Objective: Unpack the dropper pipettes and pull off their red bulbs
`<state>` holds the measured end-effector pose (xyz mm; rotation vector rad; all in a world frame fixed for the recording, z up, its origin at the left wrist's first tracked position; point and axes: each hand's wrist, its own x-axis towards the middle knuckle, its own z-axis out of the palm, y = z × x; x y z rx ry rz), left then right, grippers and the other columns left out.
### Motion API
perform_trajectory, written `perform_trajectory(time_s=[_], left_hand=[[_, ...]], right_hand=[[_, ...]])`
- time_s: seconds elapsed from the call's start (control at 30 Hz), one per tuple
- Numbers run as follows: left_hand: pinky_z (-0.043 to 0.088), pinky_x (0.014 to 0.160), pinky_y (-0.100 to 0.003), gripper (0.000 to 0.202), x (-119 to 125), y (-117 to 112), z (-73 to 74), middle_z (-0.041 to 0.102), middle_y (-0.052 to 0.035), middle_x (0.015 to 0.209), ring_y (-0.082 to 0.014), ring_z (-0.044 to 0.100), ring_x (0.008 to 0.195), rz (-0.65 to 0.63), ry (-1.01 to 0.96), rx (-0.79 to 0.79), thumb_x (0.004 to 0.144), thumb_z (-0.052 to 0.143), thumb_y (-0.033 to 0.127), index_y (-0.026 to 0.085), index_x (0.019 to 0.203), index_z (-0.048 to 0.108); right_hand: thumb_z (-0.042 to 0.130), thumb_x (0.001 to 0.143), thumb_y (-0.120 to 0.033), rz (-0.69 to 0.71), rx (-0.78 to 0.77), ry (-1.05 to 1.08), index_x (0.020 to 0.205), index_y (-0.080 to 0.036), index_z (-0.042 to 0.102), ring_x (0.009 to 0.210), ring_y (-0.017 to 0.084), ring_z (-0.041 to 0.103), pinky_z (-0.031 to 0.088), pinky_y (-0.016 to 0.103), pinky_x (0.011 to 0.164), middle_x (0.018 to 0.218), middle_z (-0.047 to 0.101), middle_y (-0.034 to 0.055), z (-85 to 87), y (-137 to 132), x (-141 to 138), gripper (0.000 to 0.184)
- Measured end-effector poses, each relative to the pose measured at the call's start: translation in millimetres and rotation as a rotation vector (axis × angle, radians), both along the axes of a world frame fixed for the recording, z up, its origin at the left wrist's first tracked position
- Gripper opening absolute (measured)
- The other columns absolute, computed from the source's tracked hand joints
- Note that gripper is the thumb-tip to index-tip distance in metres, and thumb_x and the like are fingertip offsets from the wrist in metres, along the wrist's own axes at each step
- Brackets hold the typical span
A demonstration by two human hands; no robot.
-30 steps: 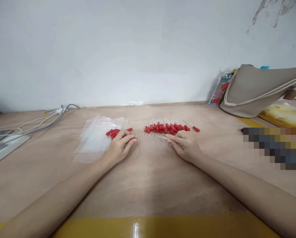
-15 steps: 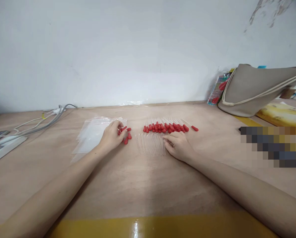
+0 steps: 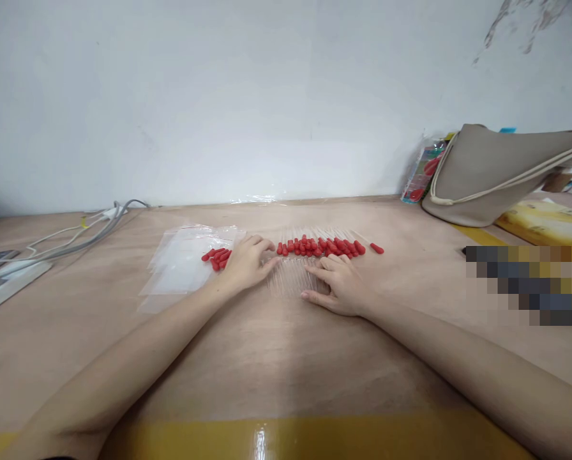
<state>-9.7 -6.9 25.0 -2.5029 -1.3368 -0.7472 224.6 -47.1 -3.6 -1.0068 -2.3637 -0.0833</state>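
A row of red bulb-shaped pieces (image 3: 315, 246) lies across the middle of the table. Thin clear tubes (image 3: 290, 280) are spread side by side in front of it, and more clear rods (image 3: 331, 234) show behind it. My left hand (image 3: 248, 263) rests at the left end of the front tubes, thumb and fingers apart, with nothing seen in it. On the right end of those tubes lies my right hand (image 3: 338, 281), its thumb and forefinger stretched apart. A smaller group of red pieces (image 3: 218, 257) sits left of my left hand, on clear plastic bags (image 3: 178, 265).
One red piece (image 3: 376, 248) lies apart at the right. A grey drawstring bag (image 3: 487, 176) stands against the wall beside a colourful package (image 3: 420, 172). Cables (image 3: 94, 233) and a white power strip (image 3: 13, 284) occupy the left. Yellow tape (image 3: 315, 437) runs along the front edge.
My left hand has moved right from the smaller group to the tubes; that group now lies further left, on the bags. The fingers of my right hand have spread over the tubes.
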Motion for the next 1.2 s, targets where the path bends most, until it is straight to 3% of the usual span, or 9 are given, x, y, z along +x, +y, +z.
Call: perform_trajectory(time_s=[0.17,0.3,0.47,0.6,0.73,0.87,1.0,1.1,1.2], left_hand=[[0.041,0.081,-0.037,0.025,26.5,22.6,-1.8,0.061,-0.0068,0.09,-0.0238,0.055,0.089,-0.048,0.03,-0.035,0.079,0.057,0.038,0.018,0.095,0.059],[0.041,0.078,-0.037,0.023,34.4,35.5,-2.9,0.063,-0.0054,0.087,-0.0242,0.057,0.087,-0.036,0.063,-0.077,0.078,0.058,0.036,0.02,0.093,0.059],[0.04,0.073,-0.036,0.012,37.4,38.3,-5.4,0.064,-0.0032,0.077,-0.0219,0.059,0.078,-0.025,0.047,-0.072,0.08,0.056,0.03,0.019,0.082,0.059],[0.038,0.078,-0.04,0.013,38.4,34.8,-7.2,0.065,-0.0059,0.085,-0.0231,0.059,0.082,0.052,-0.039,-0.018,0.085,0.047,0.026,0.017,0.082,0.056],[0.042,0.074,-0.036,0.014,31.8,26.1,-6.4,0.064,-0.0055,0.081,-0.02,0.059,0.078,0.1,-0.218,-0.005,0.086,0.044,0.025,0.016,0.082,0.054],[0.045,0.067,-0.029,0.015,9.9,2.5,-6.1,0.063,-0.0039,0.084,-0.0161,0.058,0.075,0.001,-0.425,0.005,0.086,0.046,0.027,0.017,0.086,0.057],[0.047,0.073,-0.028,0.014,-15.8,-29.4,-11.1,0.063,-0.0037,0.087,-0.0151,0.059,0.082,-0.211,-0.405,-0.088,0.086,0.049,0.024,0.017,0.093,0.058],[0.048,0.08,-0.031,0.014,-23.3,-43.5,-16.7,0.063,-0.006,0.094,-0.0166,0.059,0.09,-0.273,-0.378,-0.167,0.086,0.049,0.022,0.017,0.094,0.058],[0.048,0.08,-0.03,0.011,-18.9,-45.9,-19.8,0.062,-0.0069,0.097,-0.0159,0.059,0.091,-0.323,-0.397,-0.176,0.085,0.051,0.02,0.016,0.093,0.058]], right_hand=[[0.05,0.08,-0.054,-0.009,0.033,0.059,0.107,-0.018,0.062,0.077,0.018,0.048,0.035,0.034,0.071,0.082,0.057,0.0067,-3.0,1.2,1.0,0.047],[0.049,0.083,-0.047,-0.024,0.049,0.118,0.1,-0.017,0.064,0.075,0.018,0.049,0.036,0.034,0.07,0.077,0.056,0.0063,-5.8,2.5,1.3,0.038],[0.05,0.083,-0.045,-0.015,0.046,0.136,0.099,-0.016,0.064,0.076,0.018,0.05,0.037,0.034,0.071,0.079,0.056,0.0066,-6.2,2.8,1.1,0.036],[0.052,0.082,-0.042,-0.011,0.049,0.154,0.098,-0.016,0.064,0.076,0.018,0.05,0.038,0.035,0.071,0.08,0.056,0.0069,-5.9,3.0,0.8,0.033],[0.052,0.082,-0.039,-0.01,0.058,0.185,0.098,-0.015,0.063,0.074,0.018,0.05,0.041,0.036,0.07,0.08,0.056,0.0074,-5.7,2.5,1.7,0.03],[0.053,0.082,-0.032,-0.018,0.091,0.273,0.107,-0.016,0.058,0.083,0.02,0.052,0.044,0.037,0.075,0.09,0.056,0.0097,-5.9,1.6,3.2,0.03],[0.053,0.081,-0.033,-0.044,0.162,0.32,0.122,-0.018,0.048,0.107,0.025,0.049,0.042,0.042,0.09,0.114,0.053,0.0127,-5.4,1.8,4.4,0.044],[0.053,0.081,-0.037,-0.025,0.193,0.253,0.129,-0.018,0.042,0.117,0.026,0.044,0.039,0.044,0.096,0.127,0.048,0.0128,-4.9,2.3,5.2,0.053],[0.053,0.082,-0.041,0.024,0.197,0.164,0.125,-0.019,0.048,0.12,0.025,0.043,0.035,0.046,0.099,0.126,0.051,0.0111,-4.7,1.8,5.2,0.049]])
